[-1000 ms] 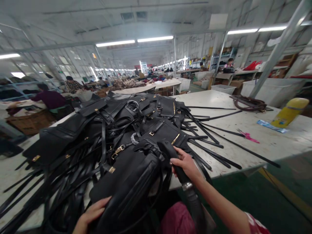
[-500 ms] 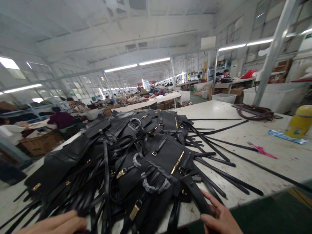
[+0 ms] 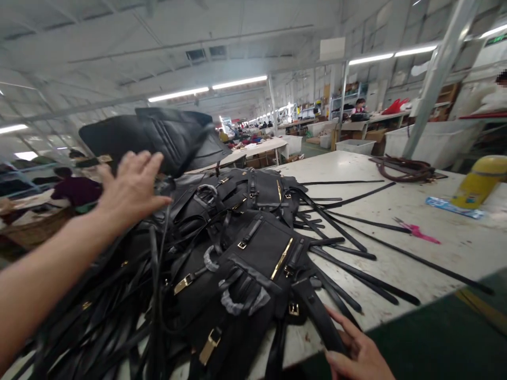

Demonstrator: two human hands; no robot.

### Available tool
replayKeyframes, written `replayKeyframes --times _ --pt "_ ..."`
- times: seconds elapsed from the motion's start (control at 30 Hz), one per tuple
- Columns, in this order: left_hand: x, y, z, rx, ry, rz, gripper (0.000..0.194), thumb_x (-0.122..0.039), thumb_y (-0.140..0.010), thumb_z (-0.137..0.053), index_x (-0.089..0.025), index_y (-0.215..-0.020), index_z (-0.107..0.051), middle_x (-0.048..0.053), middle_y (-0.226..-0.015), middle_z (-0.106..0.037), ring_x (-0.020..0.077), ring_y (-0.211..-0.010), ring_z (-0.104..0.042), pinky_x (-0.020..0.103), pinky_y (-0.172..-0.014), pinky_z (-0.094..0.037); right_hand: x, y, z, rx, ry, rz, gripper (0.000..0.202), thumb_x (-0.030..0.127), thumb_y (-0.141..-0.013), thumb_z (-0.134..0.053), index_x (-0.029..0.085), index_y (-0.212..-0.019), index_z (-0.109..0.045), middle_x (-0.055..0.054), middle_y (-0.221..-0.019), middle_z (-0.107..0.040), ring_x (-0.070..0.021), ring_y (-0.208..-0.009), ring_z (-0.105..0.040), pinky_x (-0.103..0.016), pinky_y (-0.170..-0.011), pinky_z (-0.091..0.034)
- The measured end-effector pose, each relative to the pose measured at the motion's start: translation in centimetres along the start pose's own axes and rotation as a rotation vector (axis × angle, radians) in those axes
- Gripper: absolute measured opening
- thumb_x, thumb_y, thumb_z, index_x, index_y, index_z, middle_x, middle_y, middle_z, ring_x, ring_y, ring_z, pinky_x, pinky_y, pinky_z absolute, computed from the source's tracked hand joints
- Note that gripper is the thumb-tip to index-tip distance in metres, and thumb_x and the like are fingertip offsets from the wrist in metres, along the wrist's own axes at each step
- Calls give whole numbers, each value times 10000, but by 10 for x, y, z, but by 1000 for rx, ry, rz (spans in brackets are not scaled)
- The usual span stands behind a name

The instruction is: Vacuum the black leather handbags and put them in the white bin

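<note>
A large heap of black bag pieces [image 3: 253, 237] with gold buckles and long straps covers the left and middle of the white table. My left hand [image 3: 129, 182] is raised over the heap with its fingers spread. Just beyond it, a black panel [image 3: 158, 134] stands up in the air, partly blurred; nothing shows gripped in the fingers. At the near table edge, my right hand [image 3: 356, 348] has its thumb and fingers around a wide black strap [image 3: 317, 311] that runs up to the nearest bag.
Pink scissors [image 3: 420, 232], a yellow bottle [image 3: 479, 182] on a blue-and-white strip and a coil of brown straps [image 3: 406, 170] lie on the table's right side. A metal post [image 3: 435, 89] rises behind. People sit at farther tables.
My left hand has risen from the lower left to above the heap, and a black panel now stands up there. My right hand stays on the strap. The view has shifted slightly.
</note>
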State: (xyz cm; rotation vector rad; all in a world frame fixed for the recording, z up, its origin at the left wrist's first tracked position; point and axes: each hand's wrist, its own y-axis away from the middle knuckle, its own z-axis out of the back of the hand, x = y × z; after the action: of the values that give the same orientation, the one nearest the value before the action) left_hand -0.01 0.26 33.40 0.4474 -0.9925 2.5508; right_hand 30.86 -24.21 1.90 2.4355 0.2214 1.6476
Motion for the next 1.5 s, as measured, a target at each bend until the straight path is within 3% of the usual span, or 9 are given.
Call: replayKeyframes --times 0.1,0.17,0.33,0.43,0.6,0.9,1.07,1.33,1.5 --pt "-60 76 -66 276 374 -28 555 -327 -730 -548 -119 -1228 -421 96 -1210 -502 212 -1125 -441 373 -963 -299 4 5 -5 -69 37 8 892 411 -605 -684 153 -1328 -229 -34 -749 -607 -117 -442 -506 -217 -386 -402" --pt "-101 127 -101 468 562 101 494 -341 -737 -513 -124 -1179 -475 87 -1121 -562 192 -1034 -516 298 -906 -378 7 9 -6 -82 54 9 860 395 -614 -666 163 -1327 -244 -30 -752 -597 -122 -450 -513 -224 -384 -414" --pt "-158 196 -123 448 398 330 547 -427 -747 -466 -140 -1212 -448 143 -1158 -485 295 -1071 -439 427 -827 -418 9 22 -2 -103 123 -18 815 329 -644 -643 191 -1338 -239 -29 -794 -581 -129 -487 -530 -232 -391 -433" --pt "-163 208 -118 447 342 433 561 -470 -768 -424 -186 -1250 -410 149 -1200 -446 317 -1098 -400 456 -773 -425 12 30 2 -97 133 -9 743 281 -679 -609 218 -1329 -255 -29 -850 -576 -118 -510 -536 -230 -417 -450" --pt "-172 233 -120 407 360 348 474 -366 -807 -388 -201 -1252 -412 113 -1325 -384 270 -1235 -284 472 -907 -327 29 25 -5 33 202 -17 661 197 -684 -577 250 -1293 -327 -10 -837 -574 -104 -476 -544 -200 -383 -437" --pt "-175 263 -131 328 455 334 567 -298 -775 -408 -150 -1311 -297 112 -1369 -352 226 -1294 -233 454 -1012 -223 53 -48 -31 307 321 -62 661 221 -632 -626 211 -1254 -400 29 -654 -570 -122 -378 -537 -201 -317 -438" --pt "-176 268 -136 339 495 357 665 -319 -774 -413 -121 -1354 -157 141 -1365 -345 233 -1300 -219 463 -1033 -195 67 -95 -75 477 391 -105 718 218 -614 -665 171 -1278 -396 23 -562 -591 -121 -351 -518 -196 -329 -422" --pt "-179 264 -133 339 459 352 600 -305 -767 -418 -114 -1309 -245 149 -1347 -364 234 -1298 -219 447 -1023 -220 74 -146 -148 488 379 -12 674 243 -576 -725 202 -1207 -493 41 -568 -585 -121 -377 -515 -242 -387 -463" --pt "-159 248 -104 372 259 256 395 -207 -763 -385 -153 -1139 -490 129 -1291 -445 268 -1249 -302 517 -974 -237 88 -124 -118 343 283 171 703 295 -642 -689 293 -1277 -386 27 -803 -594 -98 -448 -540 -215 -396 -467"
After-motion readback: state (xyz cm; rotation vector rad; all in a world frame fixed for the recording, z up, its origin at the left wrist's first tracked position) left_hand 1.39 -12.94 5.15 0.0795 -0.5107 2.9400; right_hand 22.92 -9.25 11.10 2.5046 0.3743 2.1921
